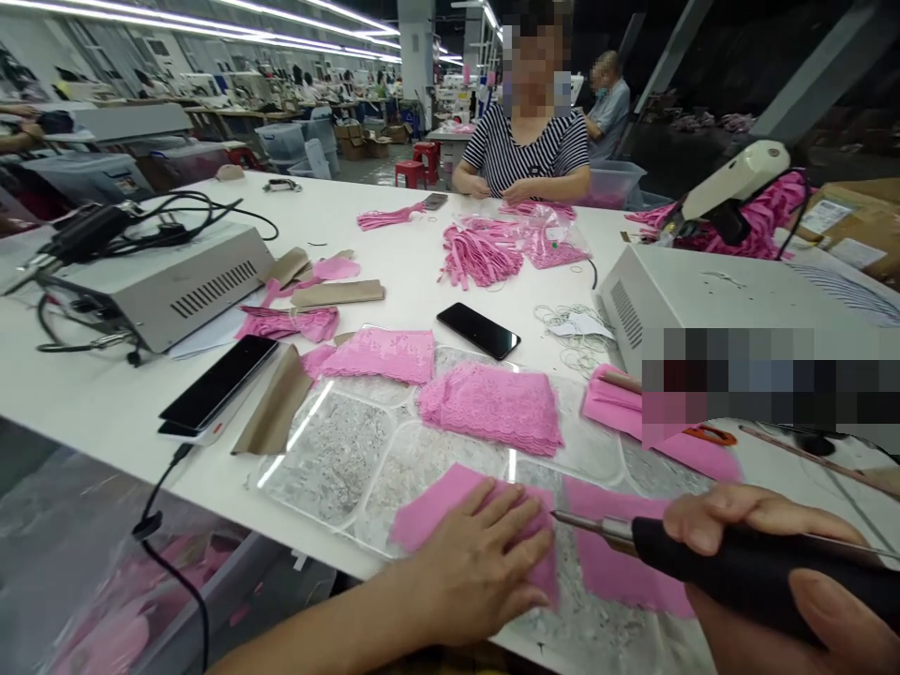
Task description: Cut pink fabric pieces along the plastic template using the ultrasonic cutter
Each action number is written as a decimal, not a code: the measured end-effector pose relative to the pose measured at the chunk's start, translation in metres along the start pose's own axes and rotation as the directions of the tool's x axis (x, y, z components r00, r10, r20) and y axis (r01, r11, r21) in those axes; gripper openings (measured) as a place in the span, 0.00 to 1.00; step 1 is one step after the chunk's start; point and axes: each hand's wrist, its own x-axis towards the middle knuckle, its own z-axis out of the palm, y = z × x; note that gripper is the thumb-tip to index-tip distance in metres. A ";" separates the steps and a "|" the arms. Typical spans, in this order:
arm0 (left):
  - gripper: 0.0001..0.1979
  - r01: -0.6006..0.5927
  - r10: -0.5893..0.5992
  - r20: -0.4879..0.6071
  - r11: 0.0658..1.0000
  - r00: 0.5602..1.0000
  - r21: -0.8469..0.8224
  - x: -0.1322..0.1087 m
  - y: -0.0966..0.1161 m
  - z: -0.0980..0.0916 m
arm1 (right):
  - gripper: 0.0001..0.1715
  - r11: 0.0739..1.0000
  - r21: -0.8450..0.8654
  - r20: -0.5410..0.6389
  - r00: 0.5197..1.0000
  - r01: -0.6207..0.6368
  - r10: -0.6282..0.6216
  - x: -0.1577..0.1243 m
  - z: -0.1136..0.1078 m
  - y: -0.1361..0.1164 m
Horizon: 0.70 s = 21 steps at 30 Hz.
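Observation:
My left hand (482, 553) lies flat with fingers spread on a pink fabric piece (432, 511), pressing it on a glossy marbled board (414, 464). In my right hand (756, 514) is a black-handled pen tool (731, 567) with a pointed metal tip. The tip is at the right edge of that piece, by my left fingertips. Under the tool lies a second pink fabric piece (625, 562). Behind my hands sit a stack of pink lace pieces (492, 408) and another pink lace stack (383, 354).
A black phone (479, 330) lies behind the stacks. Grey control boxes stand left (189, 291) and right (766, 291). A tablet-like black device (221, 384) with a cable is at left. Pink strips (482, 253) lie before a person in a striped shirt (527, 155) across the table.

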 end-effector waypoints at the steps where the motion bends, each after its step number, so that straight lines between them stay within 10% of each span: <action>1: 0.26 0.003 -0.003 -0.023 1.000 1.000 0.004 -0.001 0.001 -0.001 | 0.09 1.000 0.008 -0.011 1.000 -0.006 0.006 0.003 0.004 0.001; 11: 0.14 0.092 -0.064 -0.299 0.992 0.952 0.081 -0.047 -0.009 -0.025 | 0.06 0.996 0.082 0.205 0.979 -0.031 0.013 0.004 0.075 0.032; 21: 0.13 0.192 -0.155 -0.378 0.979 0.913 0.062 -0.091 -0.020 -0.028 | 0.05 0.999 0.027 0.212 0.977 -0.031 0.025 -0.001 0.086 0.047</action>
